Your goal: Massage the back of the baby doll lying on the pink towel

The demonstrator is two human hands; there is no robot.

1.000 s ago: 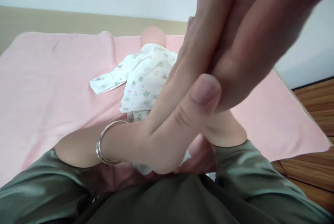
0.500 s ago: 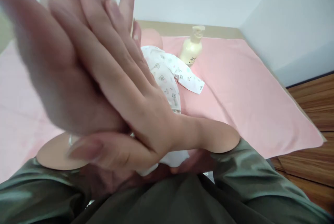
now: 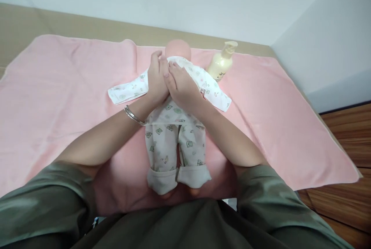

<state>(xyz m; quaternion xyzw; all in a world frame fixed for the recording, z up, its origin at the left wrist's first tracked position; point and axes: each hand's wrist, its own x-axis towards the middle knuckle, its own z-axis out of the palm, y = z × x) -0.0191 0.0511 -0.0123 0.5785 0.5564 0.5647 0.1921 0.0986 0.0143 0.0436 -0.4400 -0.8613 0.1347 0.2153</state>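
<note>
A baby doll [image 3: 177, 49] lies on its back, wearing a white printed top [image 3: 130, 89] and matching trousers [image 3: 189, 144] with turned-up cuffs. Over its chest, my left hand [image 3: 158, 81] and my right hand [image 3: 184, 86] meet side by side, thumbs and inner edges touching. Both hands are open, fingers extended and slightly bent, and neither grips anything. Whether the palms rest on the doll's top or hover just above it cannot be made out. The doll's chest and lower face area are partly hidden behind my hands. A silver bangle [image 3: 133, 115] circles my left wrist.
A pale yellow pump bottle [image 3: 220, 63] stands beside the doll's right-hand sleeve in view. Beneath everything spreads a pink cloth [image 3: 278, 125] over a light wooden table [image 3: 87, 24]. White walls [image 3: 185, 1] rise behind and at right, with dark wood [image 3: 348, 133] below.
My hands, pressed palm to palm close to the camera before, have come apart and moved down and away to the doll's chest. Its body and both sleeves now show.
</note>
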